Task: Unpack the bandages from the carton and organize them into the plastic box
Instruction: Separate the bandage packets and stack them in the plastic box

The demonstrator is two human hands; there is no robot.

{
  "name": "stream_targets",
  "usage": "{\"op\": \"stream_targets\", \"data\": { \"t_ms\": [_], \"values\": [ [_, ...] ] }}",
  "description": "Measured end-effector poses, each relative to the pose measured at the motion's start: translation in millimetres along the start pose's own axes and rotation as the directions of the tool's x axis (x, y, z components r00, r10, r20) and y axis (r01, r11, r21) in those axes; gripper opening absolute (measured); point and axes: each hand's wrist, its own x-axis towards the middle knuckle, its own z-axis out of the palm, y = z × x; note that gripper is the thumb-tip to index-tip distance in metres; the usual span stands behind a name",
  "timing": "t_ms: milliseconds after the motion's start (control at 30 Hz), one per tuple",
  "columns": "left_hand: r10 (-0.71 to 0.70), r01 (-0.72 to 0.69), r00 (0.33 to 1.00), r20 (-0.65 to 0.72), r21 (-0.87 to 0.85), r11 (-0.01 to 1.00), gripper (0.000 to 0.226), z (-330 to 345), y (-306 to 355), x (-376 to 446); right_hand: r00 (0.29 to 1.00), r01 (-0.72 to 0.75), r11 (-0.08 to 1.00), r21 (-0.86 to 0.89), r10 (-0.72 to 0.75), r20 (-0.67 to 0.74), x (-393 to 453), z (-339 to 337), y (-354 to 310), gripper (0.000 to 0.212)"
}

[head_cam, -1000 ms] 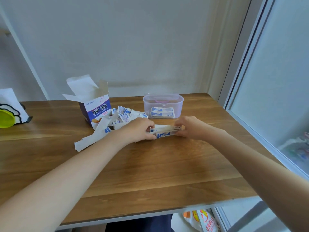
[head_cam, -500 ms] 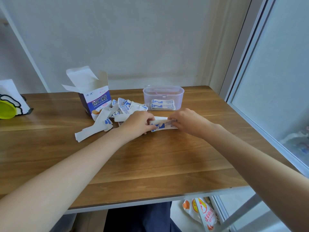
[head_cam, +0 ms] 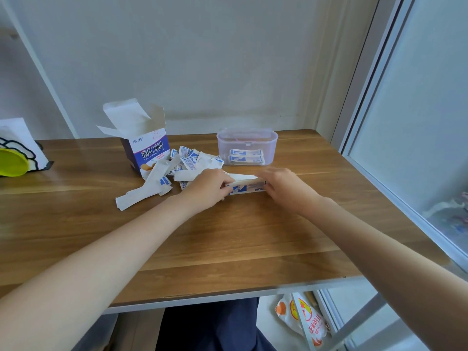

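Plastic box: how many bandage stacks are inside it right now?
2, lying one above the other against the front wall of the plastic box: upper stack, lower stack. More may be hidden behind.

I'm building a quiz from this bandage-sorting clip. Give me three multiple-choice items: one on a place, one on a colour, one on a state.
1. Where does the clear plastic box stand relative to the open white-and-purple cardboard carton?
A. On its right
B. On its left
C. On top of it

2. What colour is the round object at the table's left edge?
A. Red
B. Yellow-green
C. Black

3. How is the stack of white-and-blue bandage packets held?
A. By the left hand alone
B. Lying untouched
C. Between both hands

Answers: 1 A, the box is rightward along the wooden table. 2 B, it shows yellow-green. 3 C, the right hand grips the other end.
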Motion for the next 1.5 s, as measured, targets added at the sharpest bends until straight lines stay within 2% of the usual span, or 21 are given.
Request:
{"op": "stream_targets", "data": {
  "t_ms": [67, 133, 233, 300, 367, 433, 467, 500, 533, 567, 633, 667, 733, 833, 1000, 1233, 1333, 1433, 1500],
  "values": [
    [-0.065, 0.059, 0.997, -0.033, -0.155, 0.986, 0.022, -2, -1, -1, 0.997, -0.070, 0.989, 0.130, 0.074, -0.027, 1, -4, 1, 0.028],
    [-0.095, 0.087, 0.995, -0.022, -0.229, 0.969, 0.024, -5, -2, 0, 0.999, -0.033, 0.995, 0.094, 0.031, 0.025, 3, -7, 1, 0.026],
    [-0.081, 0.095, 0.994, 0.067, -0.236, 0.967, 0.019, -20, -3, 8, 0.989, 0.015, 1.000, 0.025, -0.018, 0.144, 8, -21, -3, 0.026],
    [-0.101, 0.093, 0.995, -0.005, -0.349, 0.933, 0.016, -41, -3, 22, 0.999, -0.010, 0.994, 0.110, 0.004, 0.054, 20, -39, -3, 0.028],
    [-0.172, 0.092, 0.980, -0.101, -0.534, 0.840, 0.015, -63, -2, 38, 0.994, -0.024, 0.978, 0.208, 0.045, -0.098, 36, -59, -1, 0.024],
    [-0.265, 0.083, 0.957, -0.118, -0.763, 0.641, 0.021, -80, -1, 56, 0.973, -0.030, 0.955, 0.294, 0.096, -0.212, 56, -73, 2, 0.015],
    [-0.296, 0.077, 0.949, -0.112, -0.825, 0.560, 0.024, -84, -3, 66, 0.962, -0.034, 0.946, 0.321, 0.118, -0.247, 66, -78, 3, 0.015],
    [-0.319, 0.083, 0.941, -0.114, -0.836, 0.543, 0.025, -88, -5, 77, 0.957, -0.045, 0.941, 0.336, 0.137, -0.256, 78, -81, 6, 0.016],
    [-0.337, 0.105, 0.933, -0.125, -0.802, 0.587, 0.023, -90, -8, 86, 0.961, -0.066, 0.936, 0.346, 0.153, -0.231, 89, -83, 9, 0.016],
    [-0.347, 0.137, 0.926, -0.151, -0.722, 0.678, 0.021, -90, -10, 95, 0.970, -0.100, 0.934, 0.344, 0.168, -0.175, 99, -84, 12, 0.014],
    [-0.306, 0.199, 0.928, -0.212, -0.412, 0.889, 0.018, -89, -14, 110, 0.982, -0.180, 0.936, 0.301, 0.191, -0.007, 117, -81, 21, 0.010],
    [-0.268, 0.221, 0.943, -0.199, -0.226, 0.949, 0.019, -88, -13, 118, 0.976, -0.215, 0.940, 0.266, 0.200, 0.083, 127, -77, 25, 0.008],
    [-0.228, 0.234, 0.970, -0.081, 0.070, 0.970, 0.022, -81, -8, 128, 0.948, -0.254, 0.952, 0.174, 0.210, 0.238, 140, -71, 30, 0.010],
    [-0.235, 0.212, 0.971, 0.046, 0.285, 0.935, 0.023, -69, 1, 140, 0.900, -0.232, 0.972, 0.032, 0.202, 0.386, 151, -65, 32, 0.017],
    [-0.222, 0.179, 0.974, 0.050, 0.433, 0.883, 0.007, -60, 9, 147, 0.855, -0.190, 0.977, -0.095, 0.212, 0.474, 158, -57, 33, 0.023],
    [-0.325, 0.197, 0.917, 0.230, 0.448, 0.872, 0.034, -51, 20, 154, 0.815, -0.171, 0.967, -0.188, 0.246, 0.524, 162, -50, 30, 0.027],
    [-0.337, 0.189, 0.892, 0.302, 0.428, 0.884, 0.039, -52, 26, 153, 0.788, -0.162, 0.959, -0.233, 0.268, 0.555, 166, -49, 30, 0.026],
    [-0.349, 0.212, 0.865, 0.361, 0.367, 0.906, 0.038, -54, 27, 153, 0.784, -0.140, 0.937, -0.319, 0.302, 0.543, 168, -46, 29, 0.015],
    [-0.372, 0.232, 0.854, 0.363, 0.374, 0.898, 0.039, -50, 24, 156, 0.778, -0.161, 0.920, -0.357, 0.341, 0.528, 168, -44, 27, 0.020]
  ]
}}
